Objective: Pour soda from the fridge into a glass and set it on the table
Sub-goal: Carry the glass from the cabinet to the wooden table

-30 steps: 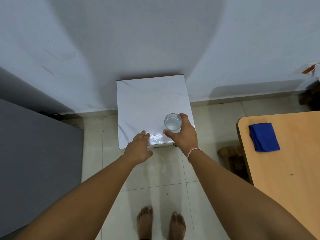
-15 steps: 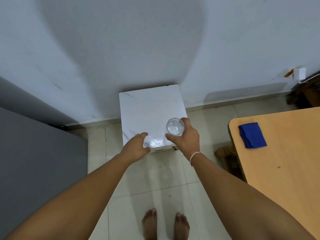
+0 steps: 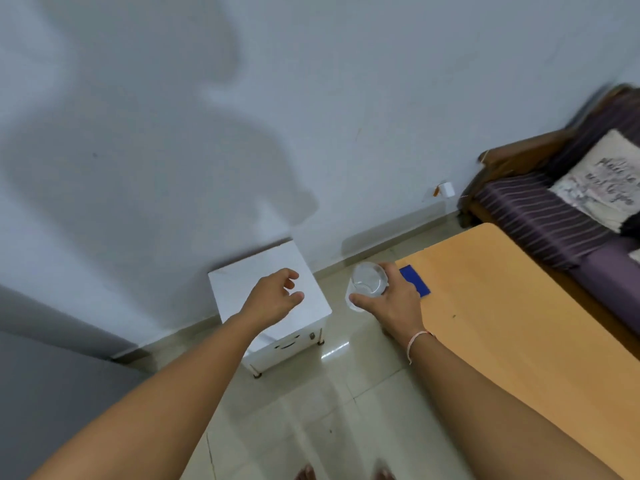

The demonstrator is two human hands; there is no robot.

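The right hand [image 3: 393, 301] is gripping the glass [image 3: 366, 285], thumb on the near side and fingers wrapping the far side, and is holding it in the air above the tiled floor [image 3: 346, 403]. Clear liquid is showing inside the glass. A thin pale band [image 3: 417, 339] is sitting on that wrist. The left hand [image 3: 273, 299] is hanging over the small white cabinet [image 3: 313, 306] with its fingers loosely curled and spread, holding nothing. Just right of the right hand, the wooden bench [image 3: 519, 327] is running toward the lower right corner, and a folded blue cloth [image 3: 415, 280] is lying on its near corner, partly hidden behind the right hand's fingers. Farther right of that hand, a purple striped sofa [image 3: 540, 216] is standing against the wall, with a pale cushion [image 3: 595, 181] lying on it; the cushion is carrying dark script lettering, too blurred to read. A grey surface [image 3: 52, 393] is filling the corner left of the left arm. Bare toes [image 3: 306, 474] are showing at the bottom edge, below both hands.
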